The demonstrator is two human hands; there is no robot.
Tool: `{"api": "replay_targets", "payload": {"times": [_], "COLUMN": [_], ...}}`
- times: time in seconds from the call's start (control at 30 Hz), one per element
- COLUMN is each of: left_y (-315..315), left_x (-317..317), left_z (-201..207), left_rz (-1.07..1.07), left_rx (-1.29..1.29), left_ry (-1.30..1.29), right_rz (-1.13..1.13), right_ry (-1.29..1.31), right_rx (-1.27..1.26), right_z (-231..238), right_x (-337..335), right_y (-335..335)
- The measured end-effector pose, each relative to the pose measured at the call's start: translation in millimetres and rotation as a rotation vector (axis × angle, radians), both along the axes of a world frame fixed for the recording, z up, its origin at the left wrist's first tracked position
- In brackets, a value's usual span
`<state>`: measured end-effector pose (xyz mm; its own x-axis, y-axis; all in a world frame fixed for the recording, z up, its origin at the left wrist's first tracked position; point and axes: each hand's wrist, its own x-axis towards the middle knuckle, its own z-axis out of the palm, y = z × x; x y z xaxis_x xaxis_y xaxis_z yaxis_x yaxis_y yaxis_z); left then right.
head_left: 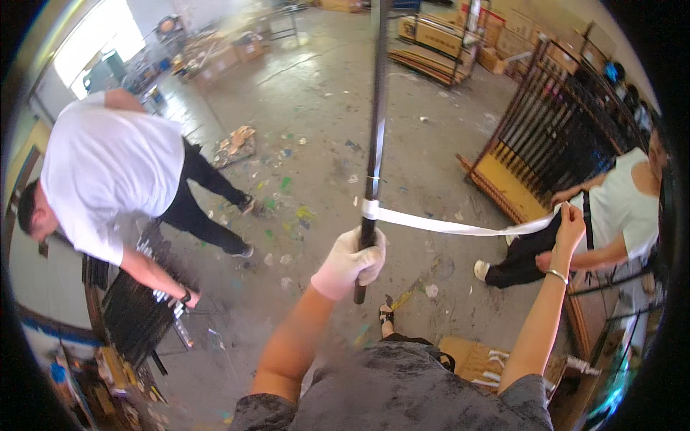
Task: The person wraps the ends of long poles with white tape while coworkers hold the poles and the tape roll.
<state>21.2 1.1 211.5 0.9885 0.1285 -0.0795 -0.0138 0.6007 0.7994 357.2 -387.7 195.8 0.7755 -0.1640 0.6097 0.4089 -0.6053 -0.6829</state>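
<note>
A long black pole [378,108] stands nearly upright in front of me. My left hand [349,264], in a white glove, is wrapped round it near its lower end. Just above that hand, a white strip [438,225] goes round the pole and stretches off to the right, sagging slightly. Its far end is pinched in the raised fingers of my right hand [572,224], which is bare, with a bracelet at the wrist.
At left, a person in a white shirt [115,165] bends over a stack of black bars [144,309]. Another person [618,208] is at right, beside a rack of dark bars [550,122]. Cardboard boxes [438,36] stand at the back. Scraps litter the floor [309,144]. Flat cardboard [463,352] lies near me.
</note>
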Motion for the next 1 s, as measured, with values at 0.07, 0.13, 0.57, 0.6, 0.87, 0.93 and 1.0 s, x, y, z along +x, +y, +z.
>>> {"api": "replay_targets", "payload": {"times": [0.07,0.13,0.57,0.6,0.87,0.93,1.0], "left_y": [9.0,2.3,3.1,1.1,7.5,7.4,15.8], "left_x": [-1.5,10.1,22.6,24.5,26.5,27.1,27.6], "left_z": [-20.5,-20.9,-11.6,-12.1,-11.0,-3.5,-6.0], "left_rz": [0.077,0.131,0.219,0.285,0.262,0.291,0.245], "left_rx": [-0.039,-0.247,-0.089,0.017,-0.055,0.053,-0.004], "left_ry": [-0.106,-0.212,-0.280,-0.282,-0.233,-0.191,-0.149], "right_rz": [0.022,0.084,0.062,0.034,-0.060,-0.071,-0.076], "right_ry": [0.057,0.118,0.126,0.108,0.061,0.067,0.071], "right_rx": [-0.101,-0.170,-0.023,-0.042,-0.095,-0.119,-0.165], "right_z": [6.4,0.1,30.0,32.5,48.8,50.0,51.4], "right_x": [-5.8,-6.8,-28.9,-25.9,-18.4,-19.0,-18.7], "right_y": [-6.0,-41.2,-99.4,-107.5,-142.4,-157.4,-165.3]}}
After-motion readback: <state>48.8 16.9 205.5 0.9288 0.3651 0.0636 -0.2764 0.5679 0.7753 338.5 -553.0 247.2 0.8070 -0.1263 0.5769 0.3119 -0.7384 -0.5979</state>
